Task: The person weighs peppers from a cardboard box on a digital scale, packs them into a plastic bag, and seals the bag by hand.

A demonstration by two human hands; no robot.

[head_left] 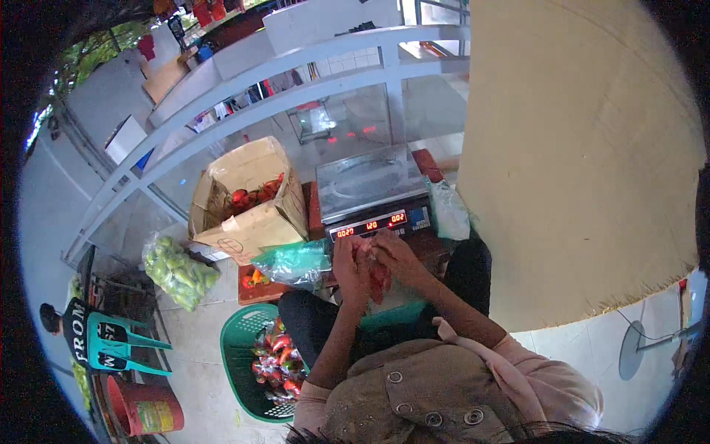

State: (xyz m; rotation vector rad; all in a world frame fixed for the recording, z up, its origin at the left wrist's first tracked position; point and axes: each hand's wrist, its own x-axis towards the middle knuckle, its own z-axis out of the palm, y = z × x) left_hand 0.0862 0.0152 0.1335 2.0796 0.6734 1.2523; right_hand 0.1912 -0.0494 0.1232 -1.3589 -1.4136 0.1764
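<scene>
Red peppers (379,277) are lying between my left hand (349,268) and right hand (393,255), both pressing together around them, near the scale (370,189).

pale tiled floor (200,370), white railing (244,96)

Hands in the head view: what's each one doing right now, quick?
Left hand: closed on the red pepper, fingers curled.
Right hand: closed on the same red pepper, just below the scale.
</scene>
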